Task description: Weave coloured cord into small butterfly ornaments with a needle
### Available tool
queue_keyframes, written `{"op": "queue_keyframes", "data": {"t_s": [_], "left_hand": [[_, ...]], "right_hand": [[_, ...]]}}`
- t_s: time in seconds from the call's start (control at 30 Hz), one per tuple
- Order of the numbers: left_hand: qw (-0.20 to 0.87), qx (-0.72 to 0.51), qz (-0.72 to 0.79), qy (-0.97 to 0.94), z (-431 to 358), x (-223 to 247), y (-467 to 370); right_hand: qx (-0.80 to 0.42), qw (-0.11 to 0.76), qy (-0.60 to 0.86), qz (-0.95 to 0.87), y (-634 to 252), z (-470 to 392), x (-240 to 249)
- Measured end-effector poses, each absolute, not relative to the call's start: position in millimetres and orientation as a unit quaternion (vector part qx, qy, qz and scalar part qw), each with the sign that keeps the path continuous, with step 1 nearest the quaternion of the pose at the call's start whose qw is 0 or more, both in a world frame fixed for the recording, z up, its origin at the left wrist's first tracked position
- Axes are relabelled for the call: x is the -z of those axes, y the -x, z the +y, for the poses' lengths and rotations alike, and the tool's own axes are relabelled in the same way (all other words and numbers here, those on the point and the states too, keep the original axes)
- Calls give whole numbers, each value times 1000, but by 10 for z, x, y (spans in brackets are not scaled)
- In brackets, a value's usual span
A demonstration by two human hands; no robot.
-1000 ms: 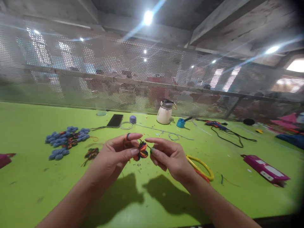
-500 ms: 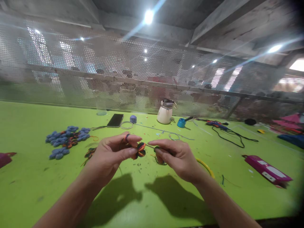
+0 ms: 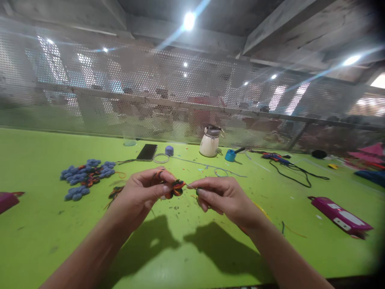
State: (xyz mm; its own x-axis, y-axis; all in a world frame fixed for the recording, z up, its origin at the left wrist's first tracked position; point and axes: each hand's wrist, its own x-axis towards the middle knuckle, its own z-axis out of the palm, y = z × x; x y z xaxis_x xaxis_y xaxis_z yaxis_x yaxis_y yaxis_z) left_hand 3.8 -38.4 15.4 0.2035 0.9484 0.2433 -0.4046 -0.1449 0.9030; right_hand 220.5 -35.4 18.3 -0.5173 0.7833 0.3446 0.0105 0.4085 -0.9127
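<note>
My left hand (image 3: 144, 190) pinches a small multicoloured crochet flower (image 3: 177, 192) in dark, orange and red yarn between thumb and fingers. A strand of similar yarn loops over its index finger. My right hand (image 3: 221, 196) is closed round a thin crochet hook (image 3: 190, 186), whose tip points left and meets the flower's right edge. Left of my left hand lie several blue crochet flowers (image 3: 77, 193), with multicoloured ones (image 3: 92, 176) among them. More multicoloured yarn (image 3: 116, 192) is partly hidden behind my left wrist.
On the green table (image 3: 168, 261) behind my hands are a phone (image 3: 147, 152), a purple yarn ball (image 3: 169, 151), a white jug (image 3: 209, 142) and a blue pot (image 3: 230, 155). Rightward lie a corded tool (image 3: 276, 159) and a magenta power strip (image 3: 339, 216). A perforated screen (image 3: 168, 100) stands behind.
The flower has tilted in my left hand, and the hook's tip has shifted slightly at its edge. The fingers of my right hand have changed position a little. The view has shifted slightly.
</note>
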Motion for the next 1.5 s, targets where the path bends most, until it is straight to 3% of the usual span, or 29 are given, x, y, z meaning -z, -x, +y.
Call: {"op": "queue_keyframes", "data": {"t_s": [0.33, 0.5, 0.67, 0.8, 1.03, 1.13, 1.3, 1.37, 1.43, 1.5], "left_hand": [[643, -551, 251, -470, -361, -151, -68], [644, -548, 254, -470, -365, -187, -69], [625, -544, 281, -484, -362, -177, -85], [613, -526, 293, -512, -359, -169, -87], [559, -491, 327, -582, -370, -172, -106], [481, -466, 371, -644, -382, -148, -144], [181, -451, 415, -769, -421, -26, -236], [121, -457, 415, -778, -422, -1, -250], [196, -463, 419, -755, -404, -17, -230], [365, -471, 407, -693, -369, -59, -178]], "right_hand": [[-704, 354, 234, -569, -2180, -284, -105], [-748, 344, 201, -530, -2131, -301, -88], [-724, 390, 232, -520, -2049, -310, -59], [-627, 430, 282, -585, -2015, -323, -54], [-524, 406, 326, -674, -2041, -356, -84], [-515, 399, 359, -668, -2033, -330, -75], [-572, 426, 391, -582, -1961, -266, -17], [-595, 448, 389, -543, -1924, -265, 11], [-607, 469, 373, -522, -1894, -280, 35], [-608, 484, 353, -522, -1875, -302, 51]]}}
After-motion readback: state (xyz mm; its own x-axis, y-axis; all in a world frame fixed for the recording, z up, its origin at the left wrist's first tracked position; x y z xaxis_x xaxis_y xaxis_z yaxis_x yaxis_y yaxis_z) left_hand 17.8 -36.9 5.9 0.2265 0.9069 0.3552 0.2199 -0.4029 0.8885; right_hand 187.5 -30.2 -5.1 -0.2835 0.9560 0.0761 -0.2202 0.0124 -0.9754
